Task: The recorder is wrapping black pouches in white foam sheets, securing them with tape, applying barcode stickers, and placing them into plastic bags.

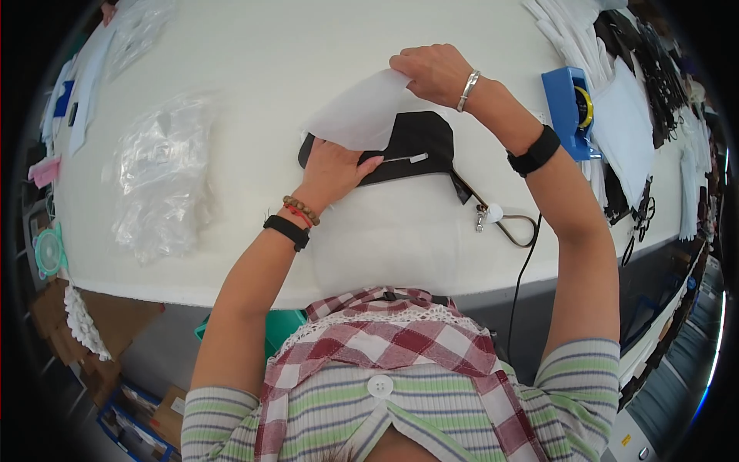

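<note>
My right hand (pixel 433 72) grips the upper corner of a thin white sheet (pixel 364 110), holding it raised and curved. The sheet's lower edge hangs over a flat black fabric piece (pixel 427 136), which lies on the white table. My left hand (pixel 338 170) presses flat on the black piece beside the sheet, fingertips partly hidden under it. A zipper (pixel 404 157) with a pale pull shows on the black piece, right of my left thumb. A looped cord (pixel 522 231) with a metal clasp (pixel 480 219) runs from its right corner. A translucent sheet (pixel 384 242) lies nearer my body.
Clear plastic bags (pixel 164 179) are heaped at left, more (pixel 138 34) at upper left. A blue tape dispenser (pixel 563 110) stands at right beside white sheets (pixel 623 127) and black straps (pixel 664 81). Scissors (pixel 644 219) lie near the right edge. A black cable (pixel 522 277) crosses the front edge.
</note>
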A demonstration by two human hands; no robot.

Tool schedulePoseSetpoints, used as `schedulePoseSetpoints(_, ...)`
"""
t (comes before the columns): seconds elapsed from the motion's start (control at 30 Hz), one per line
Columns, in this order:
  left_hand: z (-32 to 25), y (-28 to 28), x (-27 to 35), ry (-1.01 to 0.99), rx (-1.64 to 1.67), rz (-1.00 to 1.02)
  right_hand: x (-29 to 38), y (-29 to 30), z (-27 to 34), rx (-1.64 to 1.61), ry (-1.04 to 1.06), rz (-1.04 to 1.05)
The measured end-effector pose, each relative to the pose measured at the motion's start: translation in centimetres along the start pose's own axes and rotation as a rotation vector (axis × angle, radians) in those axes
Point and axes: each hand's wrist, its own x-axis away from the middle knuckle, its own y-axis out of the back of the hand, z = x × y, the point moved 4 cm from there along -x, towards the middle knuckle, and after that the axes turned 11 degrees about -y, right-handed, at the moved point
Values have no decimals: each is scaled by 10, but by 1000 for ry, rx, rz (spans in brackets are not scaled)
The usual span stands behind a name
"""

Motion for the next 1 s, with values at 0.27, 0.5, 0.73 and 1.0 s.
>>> schedulePoseSetpoints(0.27,-7,-7,7,-124,-89,-101,83,-23,51,-85,63,106)
schedulePoseSetpoints(0.5,-13,-7,5,-103,38,-156,143,-85,68,-253,-144,31)
schedulePoseSetpoints(0.73,-7,-5,3,-252,-50,-177,142,-124,67,-201,-151,-8)
schedulePoseSetpoints(1.0,-4,2,25,-190,85,-232,145,-119,78,-89,-117,221)
